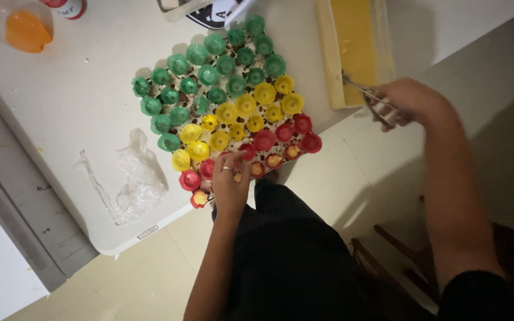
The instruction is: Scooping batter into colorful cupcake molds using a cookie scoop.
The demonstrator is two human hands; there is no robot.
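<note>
A tray [231, 52] of small paper cups sits on the white table [78, 95], with green cups [208, 75] at the far side, yellow cups [245, 105] in the middle and red cups [264, 140] nearest me. Some red cups hold yellow filling. My left hand [231, 178], a ring on one finger, rests on the near edge among the red cups. My right hand [404, 102] grips a metal utensil [361, 92] whose tip dips into a long container of yellow mixture [355, 41].
Crumpled clear plastic wrap [132, 184] lies on the table left of the tray. An orange object [26, 31] and a red-and-white jar [66, 7] stand at the far left. The table edge runs just beside my lap; tiled floor lies below.
</note>
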